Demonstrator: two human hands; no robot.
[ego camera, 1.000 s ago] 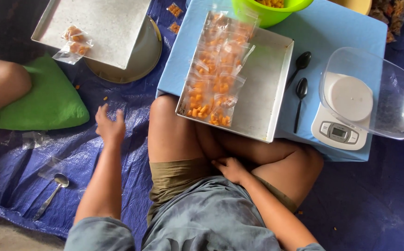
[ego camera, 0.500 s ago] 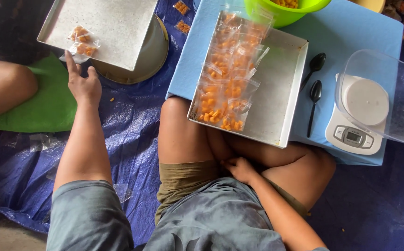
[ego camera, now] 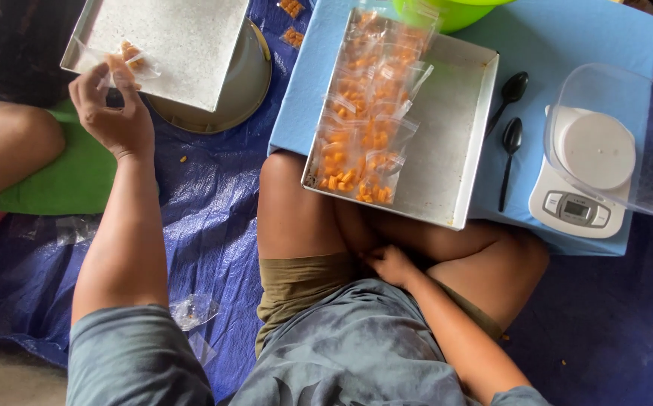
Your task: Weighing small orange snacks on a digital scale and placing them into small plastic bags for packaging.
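Since half a second ago our left hand has travelled farther up to the far-left square speckled metal tray and closed its fingers on the small clear plastic bag of orange snack pieces lying at that tray's near-left corner, where the bag sits now. Our right hand has stayed in our lap, resting against the thigh; we cannot tell whether it is curled shut or loose, and it holds nothing we can see.

We judge the bag light, soft and crinkly, its film slippery and its contents loose and probably brittle, so it is best pinched at the empty top edge rather than squeezed over the filling.

To the right, on the low light-blue bench, a rectangular metal tray holds a row of similar filled bags, with two black spoons and a white kitchen scale beyond.
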